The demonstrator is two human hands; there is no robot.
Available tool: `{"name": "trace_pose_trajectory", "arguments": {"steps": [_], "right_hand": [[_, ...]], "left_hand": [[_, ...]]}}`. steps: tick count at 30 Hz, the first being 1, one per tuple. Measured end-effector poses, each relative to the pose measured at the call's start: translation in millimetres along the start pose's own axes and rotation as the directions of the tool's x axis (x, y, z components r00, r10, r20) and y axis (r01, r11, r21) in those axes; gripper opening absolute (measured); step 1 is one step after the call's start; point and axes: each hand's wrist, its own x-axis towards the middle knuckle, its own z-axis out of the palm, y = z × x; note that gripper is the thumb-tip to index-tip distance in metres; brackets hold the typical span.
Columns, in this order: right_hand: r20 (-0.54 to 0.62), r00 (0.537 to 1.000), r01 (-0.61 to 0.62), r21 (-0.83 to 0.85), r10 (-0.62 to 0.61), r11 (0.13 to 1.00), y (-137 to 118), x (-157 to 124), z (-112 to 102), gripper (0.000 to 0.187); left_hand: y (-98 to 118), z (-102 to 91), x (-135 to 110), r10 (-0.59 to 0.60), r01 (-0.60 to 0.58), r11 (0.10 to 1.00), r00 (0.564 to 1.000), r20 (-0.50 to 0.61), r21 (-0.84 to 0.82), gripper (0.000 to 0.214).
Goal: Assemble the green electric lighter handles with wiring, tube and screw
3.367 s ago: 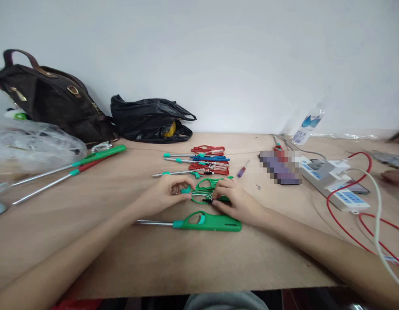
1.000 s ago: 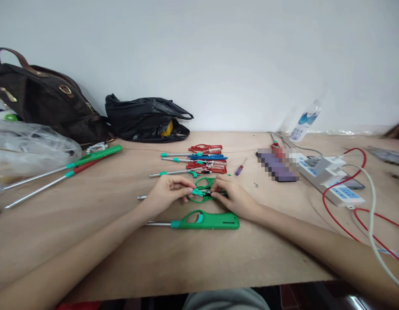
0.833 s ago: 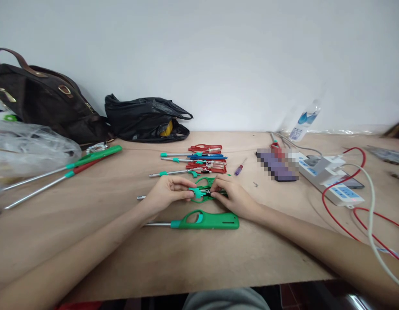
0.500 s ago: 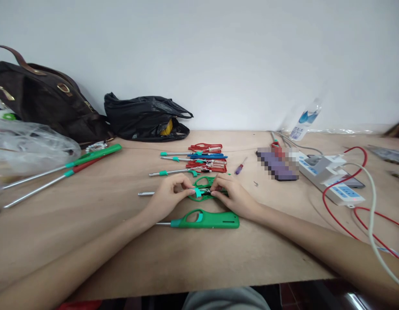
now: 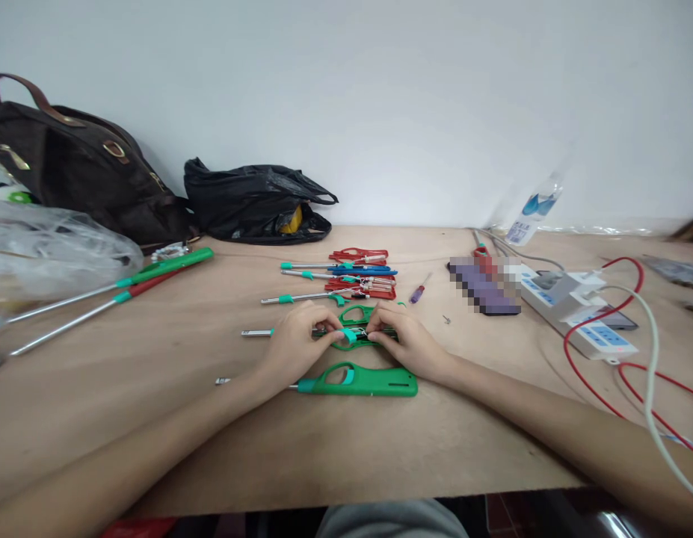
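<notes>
My left hand point(image 5: 301, 338) pinches a small teal trigger point(image 5: 350, 336) between thumb and fingertips. It belongs to an opened long-nose lighter whose green shell halves point(image 5: 354, 314) and metal tube point(image 5: 255, 333) lie under my hands. From the right, my right hand point(image 5: 405, 340) has its fingers closed at the lighter's inner parts, near a thin white wire point(image 5: 364, 333); exactly what they grip is too small to make out. Nearer to me lies a whole green lighter point(image 5: 374, 381), its tube passing under my left wrist.
Beyond my hands lie opened red lighters point(image 5: 360, 287) and a blue one point(image 5: 368, 270). A purple screwdriver point(image 5: 418, 293), screws point(image 5: 447, 320), phone point(image 5: 492, 295) and power strip point(image 5: 596, 336) with cables are rightward. Lighters point(image 5: 178, 261), a black plastic bag point(image 5: 250, 205) and backpack point(image 5: 99, 179) stand left.
The teal trigger has turned and shifted slightly right in my left fingertips. My right hand stays at nearly the same spot. The whole view has moved very slightly.
</notes>
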Motion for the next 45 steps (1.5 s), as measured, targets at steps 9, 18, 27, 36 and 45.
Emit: {"name": "trace_pose_trajectory", "arguments": {"steps": [9, 18, 27, 36, 45], "right_hand": [[0.037, 0.999, 0.015, 0.086, -0.018, 0.996, 7, 0, 0, 0.013], [0.036, 0.999, 0.007, 0.126, -0.011, 0.992, 9, 1, 0, 0.014], [-0.006, 0.998, -0.058, 0.125, 0.059, 0.991, 10, 0, 2, 0.015], [-0.006, 1.0, -0.001, 0.056, 0.001, 0.998, 9, -1, 3, 0.016], [-0.003, 0.996, 0.09, -0.033, -0.09, 0.995, 5, -3, 2, 0.015]], "left_hand": [[5, -1.9, 1, 0.218, -0.237, 0.941, 0.971, 0.102, 0.242, 0.014], [-9, -2.1, 16, 0.529, -0.577, 0.699, 0.815, 0.237, 0.422, 0.034], [-11, 6.2, 11, 0.502, -0.532, 0.744, 0.844, 0.187, 0.403, 0.04], [-13, 6.7, 10, 0.49, -0.545, 0.716, 0.838, 0.24, 0.436, 0.032], [-13, -8.2, 9, 0.428, -0.504, 0.819, 0.854, 0.296, 0.272, 0.021]]}}
